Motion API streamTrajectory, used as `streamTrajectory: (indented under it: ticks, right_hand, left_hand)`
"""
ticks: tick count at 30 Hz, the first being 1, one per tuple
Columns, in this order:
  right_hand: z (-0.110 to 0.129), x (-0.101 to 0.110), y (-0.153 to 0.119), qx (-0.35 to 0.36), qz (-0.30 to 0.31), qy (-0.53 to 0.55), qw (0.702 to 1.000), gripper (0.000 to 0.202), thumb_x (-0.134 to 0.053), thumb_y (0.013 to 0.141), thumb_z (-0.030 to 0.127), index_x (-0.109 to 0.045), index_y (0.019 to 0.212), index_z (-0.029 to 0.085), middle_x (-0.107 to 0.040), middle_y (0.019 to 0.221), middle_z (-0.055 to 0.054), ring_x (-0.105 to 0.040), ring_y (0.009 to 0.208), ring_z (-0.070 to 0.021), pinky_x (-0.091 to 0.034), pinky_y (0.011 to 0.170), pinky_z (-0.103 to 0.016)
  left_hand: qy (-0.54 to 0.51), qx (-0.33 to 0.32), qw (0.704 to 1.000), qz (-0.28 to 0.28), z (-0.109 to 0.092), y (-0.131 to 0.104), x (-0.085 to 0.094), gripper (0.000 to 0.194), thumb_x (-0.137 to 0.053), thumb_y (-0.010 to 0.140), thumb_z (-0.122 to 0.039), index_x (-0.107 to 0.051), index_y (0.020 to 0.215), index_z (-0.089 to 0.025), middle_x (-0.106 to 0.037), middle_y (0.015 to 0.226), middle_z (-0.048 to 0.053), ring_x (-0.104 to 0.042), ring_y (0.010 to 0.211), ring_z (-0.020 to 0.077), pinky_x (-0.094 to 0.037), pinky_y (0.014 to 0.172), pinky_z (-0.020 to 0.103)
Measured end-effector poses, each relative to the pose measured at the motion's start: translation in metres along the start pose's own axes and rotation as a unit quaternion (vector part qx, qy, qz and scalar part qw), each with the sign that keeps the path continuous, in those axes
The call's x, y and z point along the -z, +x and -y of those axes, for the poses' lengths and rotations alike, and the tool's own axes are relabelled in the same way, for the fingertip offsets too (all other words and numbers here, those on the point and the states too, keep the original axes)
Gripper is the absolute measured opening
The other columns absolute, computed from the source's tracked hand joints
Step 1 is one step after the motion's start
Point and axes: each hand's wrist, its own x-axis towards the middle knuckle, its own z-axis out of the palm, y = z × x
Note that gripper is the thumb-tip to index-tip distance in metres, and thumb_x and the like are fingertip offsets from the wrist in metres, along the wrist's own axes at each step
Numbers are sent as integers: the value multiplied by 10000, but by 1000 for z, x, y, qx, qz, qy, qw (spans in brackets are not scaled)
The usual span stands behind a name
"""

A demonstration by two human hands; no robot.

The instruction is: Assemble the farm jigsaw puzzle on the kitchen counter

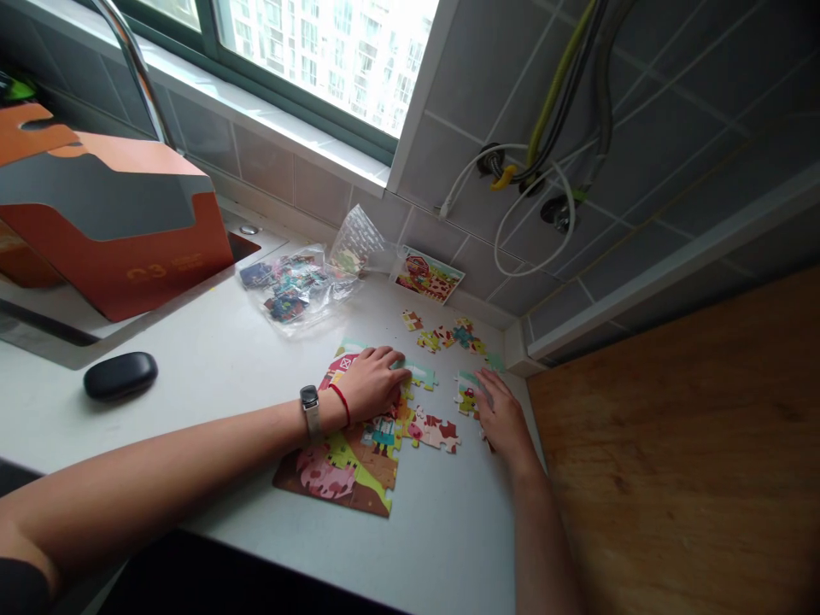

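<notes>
A partly joined farm jigsaw puzzle lies flat on the white counter, showing a pink pig, a red barn and a farmer. Across its upper part rests my left hand, fingers spread, the tips beside a pale green-blue puzzle section. A brown-and-white cow section adjoins the puzzle's right side. To the right, my right hand has its fingers and thumb on a puzzle piece with a small red vehicle. Part of another piece shows under the right palm. Several loose puzzle pieces lie beyond the hands.
Against the wall leans a farm picture card. A clear plastic bag of puzzle pieces lies left of it. An orange cardboard box and a black oval case are farther left. A wooden panel borders the counter's right edge.
</notes>
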Motion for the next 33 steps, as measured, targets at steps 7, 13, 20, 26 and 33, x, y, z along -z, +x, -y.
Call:
streamTrajectory:
  ticks: [7,13,20,26,33]
  right_hand:
    - [-10,6,-24,-10,90,10,996,441,-510,968,290,-743,1339,240,-612,1527,-94,-444,1523,-299,-356,1244,-604]
    - [-1,18,-29,-15,91,4,996,347,-665,912,315,-806,1224,255,-666,1460,-112,-525,1454,-333,-397,1208,-601]
    - [2,24,-43,-33,84,25,996,297,-709,885,319,-830,1156,304,-695,1423,-93,-550,1420,-348,-381,1192,-646]
    - [19,37,-45,-55,-125,205,969,204,-599,827,215,-798,849,250,-773,1213,-87,-714,1089,-283,-594,887,-443]
    - [15,48,-42,-54,-322,433,840,148,-501,567,141,-424,505,250,-342,459,63,-323,438,-113,-278,479,-258]
  left_hand:
    - [-31,0,999,-23,2,-1,-4,239,-631,927,-173,-742,1131,-231,-664,1272,132,-605,1161,336,-504,968,503]
    - [5,-9,1000,-13,2,0,-3,237,-616,942,-187,-726,1148,-225,-667,1282,123,-617,1138,318,-521,950,484]
    - [-13,-10,1000,-11,5,-1,-5,279,-586,955,-165,-709,1203,-202,-658,1310,156,-620,1182,345,-543,970,536]
    - [-75,-145,986,-26,-6,-1,9,306,-524,1028,-188,-648,1302,-246,-665,1369,111,-573,1314,321,-543,1018,530]
    - [-159,-267,950,-18,-25,-4,23,228,-463,1053,-138,-664,1148,-189,-749,839,54,-693,703,182,-540,651,306]
